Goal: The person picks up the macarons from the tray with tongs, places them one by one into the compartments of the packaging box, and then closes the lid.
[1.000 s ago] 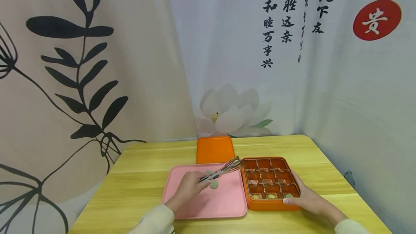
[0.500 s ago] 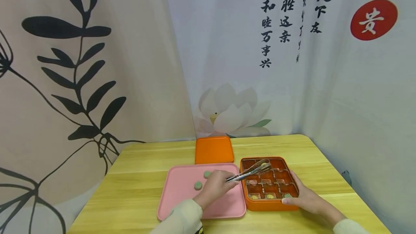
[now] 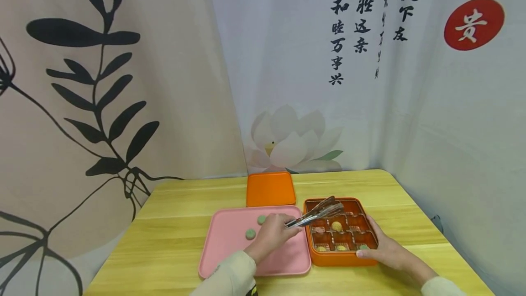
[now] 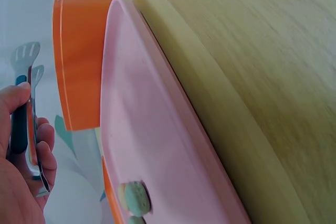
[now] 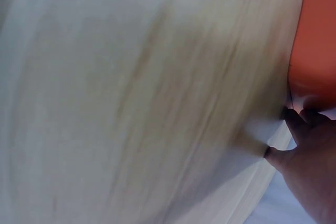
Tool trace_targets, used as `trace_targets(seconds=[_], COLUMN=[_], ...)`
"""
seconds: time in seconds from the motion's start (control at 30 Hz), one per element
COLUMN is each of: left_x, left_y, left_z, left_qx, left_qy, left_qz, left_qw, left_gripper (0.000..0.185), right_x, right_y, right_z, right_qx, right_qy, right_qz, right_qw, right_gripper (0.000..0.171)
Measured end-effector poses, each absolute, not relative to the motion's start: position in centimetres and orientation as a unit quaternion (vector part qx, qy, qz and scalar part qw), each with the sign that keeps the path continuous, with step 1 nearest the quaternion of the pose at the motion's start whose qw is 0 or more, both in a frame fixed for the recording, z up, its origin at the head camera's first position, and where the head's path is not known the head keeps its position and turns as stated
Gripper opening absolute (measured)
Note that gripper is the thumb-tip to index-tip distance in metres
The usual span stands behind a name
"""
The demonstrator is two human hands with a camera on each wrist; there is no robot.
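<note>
Left hand: the left hand (image 3: 269, 236) has its fingers curled round the handle of a pair of slim metal tongs (image 3: 315, 214); the left wrist view shows the same grip on the dark handle (image 4: 20, 129).
Tongs: the tips reach over the far left cells of the square orange compartment box (image 3: 371, 261); whether they pinch anything I cannot tell.
Right hand: the right hand (image 3: 384, 250) lies against the box's near right corner, fingers fairly straight along its wall and steadying it; the right wrist view shows fingertips (image 5: 299, 119) touching the orange side.
Sweets in the box: a round yellow sweet (image 3: 337, 226) sits in the middle cell, a pinkish one (image 3: 318, 230) in the cell to its left, and small yellow and green pieces along the near row.
Sweets still out: two round green sweets (image 3: 250, 234) lie on the flat pink plastic tray (image 3: 222, 259), just left of the left hand.
Progress: judging by this, filling is partly done; the far row and at least one right cell look empty, and two pieces remain on the tray.
Lid: the flat orange lid (image 3: 270, 188) lies on the pale wooden table (image 3: 176, 241) behind the tray.
</note>
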State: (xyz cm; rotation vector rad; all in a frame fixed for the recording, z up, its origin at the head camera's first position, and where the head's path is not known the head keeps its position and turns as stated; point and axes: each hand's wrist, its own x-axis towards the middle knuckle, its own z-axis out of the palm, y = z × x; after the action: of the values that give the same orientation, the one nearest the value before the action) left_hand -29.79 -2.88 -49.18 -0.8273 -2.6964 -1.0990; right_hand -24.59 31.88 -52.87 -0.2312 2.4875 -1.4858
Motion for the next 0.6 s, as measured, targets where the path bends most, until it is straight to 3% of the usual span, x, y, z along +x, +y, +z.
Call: trace_targets(seconds=[0.4,0.6], left_x=[-30.4,-30.6], left_y=[-5.2,-6.9], left_z=[-48.9,-48.8], left_qx=[-0.255,-0.240], left_qy=[-0.888,-0.881], left_qz=[-0.370,-0.400], left_qw=[0.095,0.078], left_gripper=[0.007,0.009], right_x=[-24.7,-24.6], right_y=[31.9,31.9], right_z=[-52.6,-52.5], right_qx=[-0.083,-0.090], right_qy=[0.854,0.852], right_qz=[-0.499,-0.501], right_qw=[0.121,0.124], right_gripper=[0.114,0.113])
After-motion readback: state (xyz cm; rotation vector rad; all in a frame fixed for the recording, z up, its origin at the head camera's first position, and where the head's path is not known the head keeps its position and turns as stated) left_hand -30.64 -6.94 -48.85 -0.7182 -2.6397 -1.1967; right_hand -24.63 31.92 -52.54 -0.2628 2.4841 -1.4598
